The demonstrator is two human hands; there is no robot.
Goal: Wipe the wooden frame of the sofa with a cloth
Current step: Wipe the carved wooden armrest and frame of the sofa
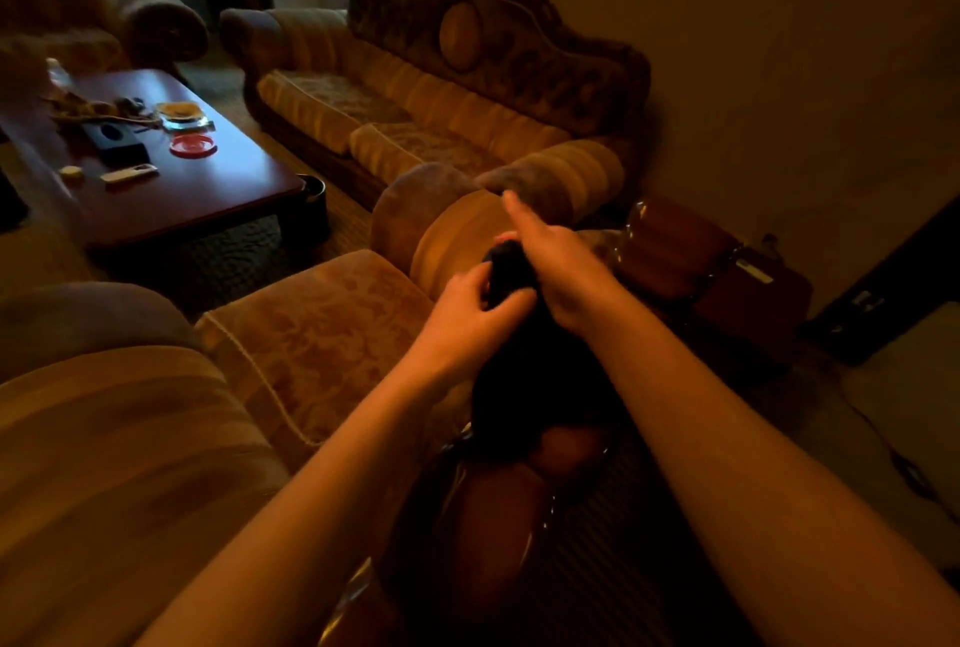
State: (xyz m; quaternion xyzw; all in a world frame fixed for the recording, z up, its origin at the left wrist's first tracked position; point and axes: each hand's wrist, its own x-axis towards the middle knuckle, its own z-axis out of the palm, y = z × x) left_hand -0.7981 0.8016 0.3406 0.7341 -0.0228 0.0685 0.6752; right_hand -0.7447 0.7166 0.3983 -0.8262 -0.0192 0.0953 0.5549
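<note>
A dark cloth [524,360] is held up between two bare hands above the near end of an upholstered sofa, its bulk hanging down in a loose bundle toward the lower middle of the view. The upper end of the cloth is gripped by the left hand [475,313], whose fingers and thumb are curled round it from the left. The right hand [558,267] is laid against the same upper end from the right, with its forefinger stretched out straight and pointing away; in the dim, blurred light, it cannot be told for certain whether its remaining fingers are closed on the fabric.

Just beneath the hanging cloth, a rounded, glossy piece of the sofa's wooden frame [493,527] is seen, reddish brown and catching a thin line of light. The near sofa's patterned seat cushion [317,339] and striped roll arm [457,241] lie just left of the hands. A second, longer sofa [447,90] with a carved, dark wooden crest is set against the far wall. To the left, a polished red-brown coffee table [218,189] is shown carrying a red round dish [193,145], a black box [115,141] and several small items too indistinct to name.
</note>
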